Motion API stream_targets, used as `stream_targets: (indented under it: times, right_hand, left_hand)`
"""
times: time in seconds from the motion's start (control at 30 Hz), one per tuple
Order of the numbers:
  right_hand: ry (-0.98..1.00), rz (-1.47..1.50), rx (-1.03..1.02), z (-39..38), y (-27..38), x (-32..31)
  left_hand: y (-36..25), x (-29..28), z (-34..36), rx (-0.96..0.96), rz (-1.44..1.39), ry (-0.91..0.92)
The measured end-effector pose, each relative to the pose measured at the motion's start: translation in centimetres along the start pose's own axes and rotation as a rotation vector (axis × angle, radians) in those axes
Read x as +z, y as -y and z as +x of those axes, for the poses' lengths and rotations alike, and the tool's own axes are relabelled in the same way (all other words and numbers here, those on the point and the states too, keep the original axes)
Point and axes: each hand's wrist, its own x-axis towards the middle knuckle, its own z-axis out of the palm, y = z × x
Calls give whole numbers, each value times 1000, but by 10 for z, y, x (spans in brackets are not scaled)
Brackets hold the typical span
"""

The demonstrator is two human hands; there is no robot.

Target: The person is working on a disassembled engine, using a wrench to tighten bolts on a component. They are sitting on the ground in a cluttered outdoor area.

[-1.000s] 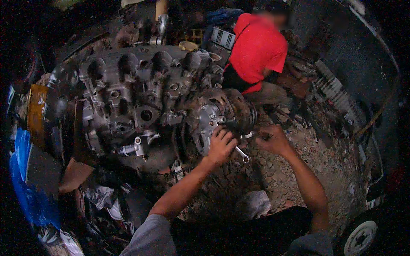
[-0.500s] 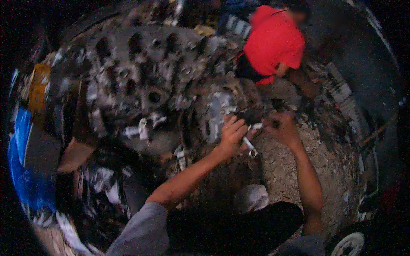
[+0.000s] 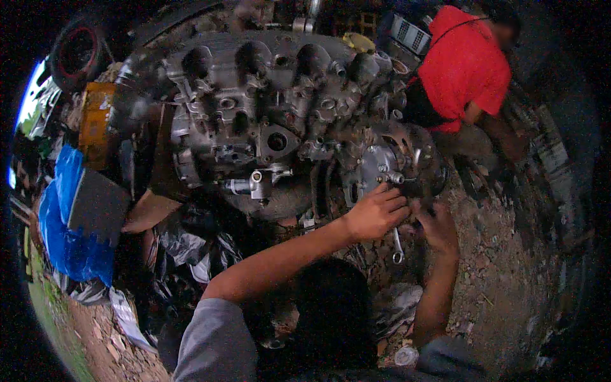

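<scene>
Here, at the near right end of the engine (image 3: 273, 95), the left hand (image 3: 380, 213) has its fingers curled around a wrench (image 3: 397, 243); the right hand (image 3: 439, 229) is blurred, its grip unclear. A loose hold could let the wrench slip.

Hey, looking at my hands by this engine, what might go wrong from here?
The wrench in your left hand could slip and drop onto the rubble. Your left fingers are close to the bolted metal cover, so they might get scraped. Your right hand is near enough that both could knock.
</scene>
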Motion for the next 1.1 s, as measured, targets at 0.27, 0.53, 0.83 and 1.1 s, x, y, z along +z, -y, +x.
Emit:
stream_targets:
  times: [0.27,0.53,0.83,1.1]
  right_hand:
    - [-163,-186,234,-40,39,1]
    - [-375,-170,235,-85,46,40]
    - [-599,-445,290,-87,20,74]
    - [-642,-743,235,-81,2,87]
  left_hand:
    - [10,3,10,132,-9,245]
    - [12,6,14,250,-84,90]
    - [19,-6,8,278,-198,335]
    - [64,-29,19,400,-153,126]
